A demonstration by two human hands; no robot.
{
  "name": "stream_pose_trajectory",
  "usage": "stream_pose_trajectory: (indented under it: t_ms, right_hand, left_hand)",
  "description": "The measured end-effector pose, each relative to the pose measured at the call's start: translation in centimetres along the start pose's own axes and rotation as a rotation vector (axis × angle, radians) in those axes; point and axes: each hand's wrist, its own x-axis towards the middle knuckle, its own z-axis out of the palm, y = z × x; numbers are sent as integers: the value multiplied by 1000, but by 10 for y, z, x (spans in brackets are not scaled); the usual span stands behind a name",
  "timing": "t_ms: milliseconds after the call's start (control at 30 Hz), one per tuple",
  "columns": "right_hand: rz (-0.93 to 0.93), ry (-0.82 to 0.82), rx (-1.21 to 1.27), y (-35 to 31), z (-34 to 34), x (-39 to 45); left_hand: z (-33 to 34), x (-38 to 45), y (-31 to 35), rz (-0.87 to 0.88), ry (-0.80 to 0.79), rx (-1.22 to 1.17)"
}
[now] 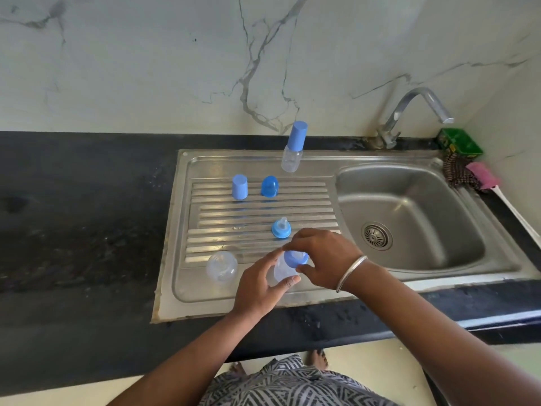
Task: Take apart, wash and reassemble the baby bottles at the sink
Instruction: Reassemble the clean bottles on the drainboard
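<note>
The steel sink's drainboard (205, 291) lies under both hands. The left hand (257, 291) wraps its fingers around a clear bottle (282, 271); the right hand (325, 259) pinches its blue collar (294, 257). Beyond the fingers stand 1 capped bottle (294, 148), 2 blue caps (240, 187) and a nipple ring (281, 228); another clear bottle (222, 267) lies left of them.
</note>
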Motion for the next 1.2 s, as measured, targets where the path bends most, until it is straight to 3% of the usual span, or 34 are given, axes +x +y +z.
stream_pose_trajectory:
  t_ms: [167,467,567,700,1000,1100,1200]
  right_hand:
    - [33,-77,-27,-5,4,6]
    - [295,-41,-145,-14,4,12]
    - [263,12,-92,-12,5,10]
    - [121,-39,-68,-15,5,5]
    - [328,-13,-108,-15,9,7]
    - [251,25,27,-10,13,5]
    - [147,-39,49,-10,9,5]
  left_hand:
    - [-1,-1,4,23,9,-23]
    - [-3,-3,6,56,20,-1]
    - [-2,-1,2,58,-2,5]
    - [2,-1,-6,60,1,3]
    - [3,0,-4,23,-22,19]
    - [4,1,-7,6,-37,1]
    - [4,1,-8,6,-29,-1]
